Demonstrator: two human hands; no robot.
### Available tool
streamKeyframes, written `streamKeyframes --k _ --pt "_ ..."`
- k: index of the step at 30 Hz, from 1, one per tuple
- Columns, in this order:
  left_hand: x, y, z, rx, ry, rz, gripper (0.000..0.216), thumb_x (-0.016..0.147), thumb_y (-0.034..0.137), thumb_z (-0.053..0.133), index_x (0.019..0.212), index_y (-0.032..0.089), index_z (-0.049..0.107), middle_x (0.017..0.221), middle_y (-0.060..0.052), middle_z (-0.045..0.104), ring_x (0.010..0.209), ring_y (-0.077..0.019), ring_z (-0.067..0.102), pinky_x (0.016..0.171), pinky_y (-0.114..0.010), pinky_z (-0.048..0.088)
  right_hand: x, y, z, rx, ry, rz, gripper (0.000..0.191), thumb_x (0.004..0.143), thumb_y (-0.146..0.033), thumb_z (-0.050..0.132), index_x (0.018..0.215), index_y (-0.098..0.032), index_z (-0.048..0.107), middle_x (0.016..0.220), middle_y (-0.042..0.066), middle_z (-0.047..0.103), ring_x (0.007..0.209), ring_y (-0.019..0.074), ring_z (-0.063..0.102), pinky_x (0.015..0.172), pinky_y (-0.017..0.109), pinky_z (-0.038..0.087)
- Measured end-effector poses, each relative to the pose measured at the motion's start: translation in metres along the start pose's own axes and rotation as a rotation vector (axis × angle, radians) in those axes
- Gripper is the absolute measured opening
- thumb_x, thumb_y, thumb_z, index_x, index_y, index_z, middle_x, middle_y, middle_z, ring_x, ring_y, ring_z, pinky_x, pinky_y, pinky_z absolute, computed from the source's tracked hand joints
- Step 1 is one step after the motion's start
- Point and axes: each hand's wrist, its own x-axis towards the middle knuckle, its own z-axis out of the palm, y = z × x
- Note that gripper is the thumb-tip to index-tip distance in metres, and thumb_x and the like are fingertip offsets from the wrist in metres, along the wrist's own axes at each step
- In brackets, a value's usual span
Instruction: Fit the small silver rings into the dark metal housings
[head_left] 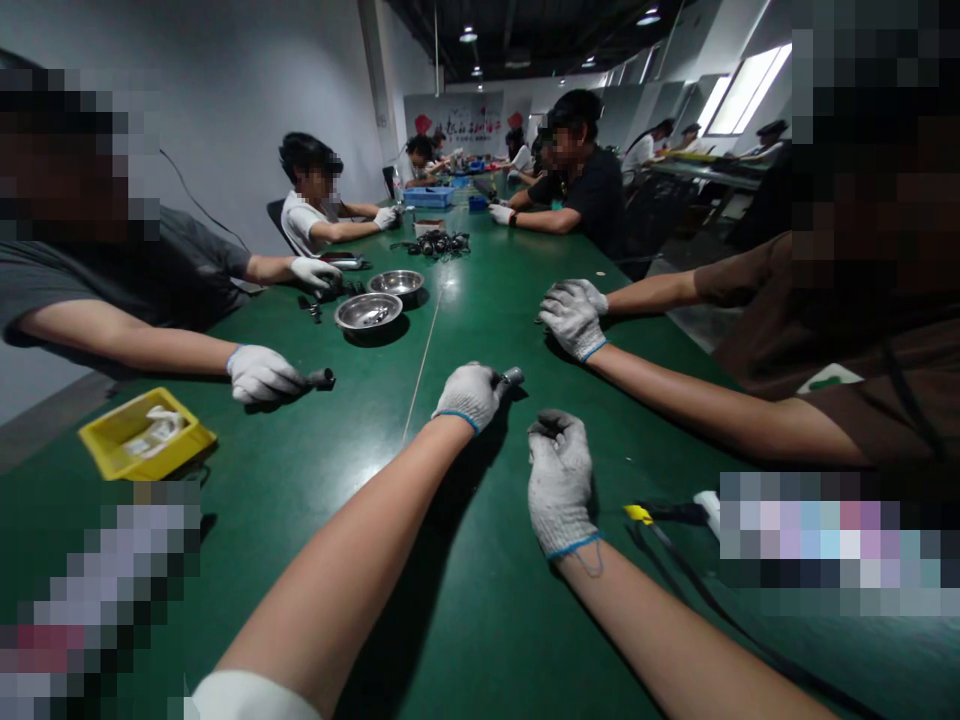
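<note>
Could slip and roll across the green tabletop (480,610), judging by the round, smooth-looking barrel of the short metal cylinder (512,378) and by knit fabric dulling the feel of the gloved left hand (469,400). Could also get knocked by too near a pass of the right hand (560,480), just beside on the near side, or of a co-worker's gloved hands (574,322), near on the right.

Points rightward and slightly away, with a long axis mostly crosswise to the table seam (422,370). Lies right of that seam, low over the tabletop; cannot tell whether touching. Shows only one end, past the closed left fingers.

On the right, half-curled fingers, nothing visible in their hold; cannot tell what hides inside.
</note>
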Motion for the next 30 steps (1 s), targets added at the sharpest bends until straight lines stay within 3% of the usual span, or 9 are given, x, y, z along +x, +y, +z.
streamKeyframes --k 2,5,8,11,18,20,23,25,30 --pt "-0.016 -0.004 -0.007 -0.065 0.054 0.0 0.036 0.102 0.041 0.057 0.116 0.019 0.082 0.103 -0.011 0.079 0.098 -0.0242 0.073 0.086 -0.029 0.054 -0.001 -0.003 0.0 0.001 -0.045 0.01 0.028 0.079 -0.036 0.06 0.103 -0.021 0.06 0.087 0.002 0.067 0.075 0.0178 0.063 0.071 0.032 0.054" --pt "-0.047 -0.006 -0.012 -0.343 0.194 0.071 0.03 0.099 0.04 0.062 0.107 0.021 0.084 0.094 -0.006 0.079 0.09 -0.021 0.072 0.08 -0.028 0.053 -0.004 -0.008 -0.001 -0.028 -0.13 0.02 0.041 0.088 -0.046 0.059 0.119 -0.019 0.062 0.091 0.005 0.071 0.075 0.0186 0.065 0.069 0.033 0.055" --pt "-0.077 -0.003 -0.01 -0.488 0.22 0.121 0.025 0.098 0.035 0.064 0.098 0.02 0.084 0.086 -0.004 0.076 0.084 -0.019 0.07 0.078 -0.028 0.052 -0.004 -0.012 -0.002 -0.109 -0.198 -0.062 0.047 0.093 -0.058 0.056 0.114 -0.017 0.069 0.096 0.009 0.075 0.082 0.022 0.068 0.077 0.036 0.057" --pt "-0.096 0.0 -0.007 -0.511 0.198 0.177 0.021 0.097 0.028 0.064 0.097 0.02 0.083 0.085 -0.005 0.075 0.085 -0.0189 0.069 0.081 -0.028 0.053 -0.002 -0.014 -0.003 -0.136 -0.212 -0.13 0.051 0.092 -0.066 0.057 0.103 -0.018 0.072 0.101 0.011 0.078 0.095 0.0259 0.071 0.088 0.039 0.057" --pt "-0.107 -0.002 -0.014 -0.425 0.255 0.18 0.021 0.095 0.025 0.063 0.103 0.022 0.083 0.095 -0.006 0.075 0.093 -0.0214 0.071 0.089 -0.033 0.057 -0.008 -0.02 -0.002 -0.129 -0.291 -0.171 0.052 0.092 -0.068 0.061 0.11 -0.02 0.071 0.108 0.011 0.078 0.103 0.027 0.072 0.093 0.041 0.057" --pt "-0.105 -0.011 -0.017 -0.407 0.246 0.207 0.022 0.093 0.026 0.066 0.107 0.021 0.082 0.1 -0.007 0.077 0.095 -0.0219 0.072 0.092 -0.034 0.057 -0.011 -0.022 -0.002 -0.122 -0.284 -0.175 0.05 0.093 -0.066 0.061 0.111 -0.02 0.068 0.107 0.011 0.077 0.102 0.0259 0.072 0.093 0.04 0.056" --pt "-0.105 -0.035 -0.018 -0.408 0.211 0.125 0.027 0.091 0.027 0.067 0.113 0.02 0.081 0.105 -0.007 0.078 0.098 -0.0216 0.074 0.094 -0.033 0.058 -0.013 -0.022 -0.001 -0.087 -0.264 -0.123 0.045 0.094 -0.062 0.061 0.111 -0.02 0.061 0.099 0.009 0.076 0.09 0.0227 0.072 0.087 0.038 0.057" --pt "-0.11 -0.054 -0.017 -0.406 0.136 0.073 0.026 0.089 0.024 0.066 0.109 0.021 0.082 0.105 -0.006 0.079 0.098 -0.0211 0.074 0.094 -0.033 0.058 -0.013 -0.02 0.0 -0.062 -0.243 -0.076 0.042 0.094 -0.058 0.062 0.112 -0.021 0.057 0.094 0.006 0.075 0.082 0.021 0.07 0.082 0.038 0.057" --pt "-0.132 -0.082 -0.018 -0.449 0.004 0.141 0.022 0.088 0.021 0.061 0.094 0.022 0.082 0.095 -0.004 0.078 0.092 -0.0192 0.073 0.092 -0.033 0.058 -0.009 -0.016 -0.001 -0.147 -0.142 -0.092 0.035 0.085 -0.043 0.067 0.111 -0.022 0.058 0.099 0.005 0.072 0.088 0.0208 0.067 0.084 0.036 0.054"
